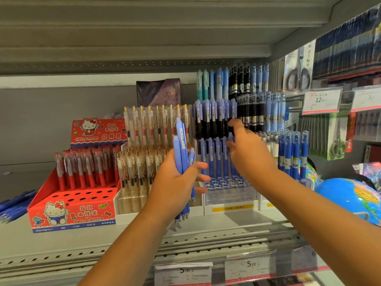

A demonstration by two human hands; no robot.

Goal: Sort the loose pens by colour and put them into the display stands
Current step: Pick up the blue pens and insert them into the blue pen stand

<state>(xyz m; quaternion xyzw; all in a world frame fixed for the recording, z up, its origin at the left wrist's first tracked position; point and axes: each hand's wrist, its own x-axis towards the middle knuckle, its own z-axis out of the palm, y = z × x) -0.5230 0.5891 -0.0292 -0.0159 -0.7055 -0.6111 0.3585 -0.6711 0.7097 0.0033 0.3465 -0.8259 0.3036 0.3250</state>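
Head view: left hand [175, 182] grips a bunch of blue pens [181, 145] upright, dead centre; at its two o'clock, right hand [247, 153] pinches a single blue pen [231, 139] at the tiered stand [228, 198].

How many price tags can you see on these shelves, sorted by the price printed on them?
5.00 tags: 2
12.00 tag: 1
tag starting with 7, the rest unreadable: 1
Total: 4
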